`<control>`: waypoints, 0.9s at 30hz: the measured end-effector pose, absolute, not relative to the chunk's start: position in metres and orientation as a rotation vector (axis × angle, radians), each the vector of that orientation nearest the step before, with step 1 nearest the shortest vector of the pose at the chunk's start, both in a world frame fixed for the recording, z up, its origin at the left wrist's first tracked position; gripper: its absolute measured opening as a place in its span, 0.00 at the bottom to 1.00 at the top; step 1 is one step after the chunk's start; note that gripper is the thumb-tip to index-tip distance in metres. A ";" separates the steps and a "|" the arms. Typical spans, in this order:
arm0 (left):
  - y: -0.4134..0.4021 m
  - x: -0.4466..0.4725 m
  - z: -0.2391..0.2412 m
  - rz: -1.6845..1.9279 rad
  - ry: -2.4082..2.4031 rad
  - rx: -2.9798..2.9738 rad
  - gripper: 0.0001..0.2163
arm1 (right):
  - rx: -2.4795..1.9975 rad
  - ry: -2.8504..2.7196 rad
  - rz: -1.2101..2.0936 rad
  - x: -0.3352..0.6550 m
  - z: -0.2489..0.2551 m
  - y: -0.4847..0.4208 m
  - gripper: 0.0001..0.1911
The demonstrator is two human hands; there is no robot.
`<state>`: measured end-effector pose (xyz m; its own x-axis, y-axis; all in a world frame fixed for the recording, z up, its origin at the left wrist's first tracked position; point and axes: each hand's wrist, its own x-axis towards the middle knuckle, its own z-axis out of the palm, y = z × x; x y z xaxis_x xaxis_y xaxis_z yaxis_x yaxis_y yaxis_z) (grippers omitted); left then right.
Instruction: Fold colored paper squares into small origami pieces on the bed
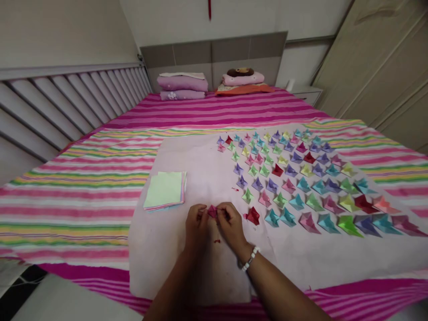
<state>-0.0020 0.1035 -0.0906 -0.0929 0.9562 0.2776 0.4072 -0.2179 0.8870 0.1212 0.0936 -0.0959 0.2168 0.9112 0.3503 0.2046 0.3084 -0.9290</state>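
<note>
My left hand and my right hand meet over a pale sheet spread on the bed. Both pinch a small pink folded paper piece between their fingertips. A white bead bracelet circles my right wrist. A red folded paper piece lies just right of my right hand. A stack of square coloured papers, pale green on top, lies to the upper left of my hands.
Several rows of folded paper pieces in many colours fill the sheet's right half. The striped pink bedcover spreads around. Folded pillows sit at the headboard; a slatted rail runs along the left.
</note>
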 end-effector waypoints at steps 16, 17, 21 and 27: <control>0.101 0.000 -0.093 1.149 1.512 2.015 0.12 | -1.161 -1.274 0.658 0.122 -0.095 0.093 0.07; 0.101 0.000 -0.093 1.132 1.521 2.019 0.12 | -1.166 -1.274 0.658 0.122 -0.095 0.093 0.07; 0.101 0.003 -0.090 1.104 1.566 2.000 0.11 | -1.164 -1.280 0.666 0.122 -0.096 0.093 0.08; 0.100 0.004 -0.091 1.163 1.558 2.007 0.07 | -1.159 -1.272 0.668 0.122 -0.096 0.093 0.08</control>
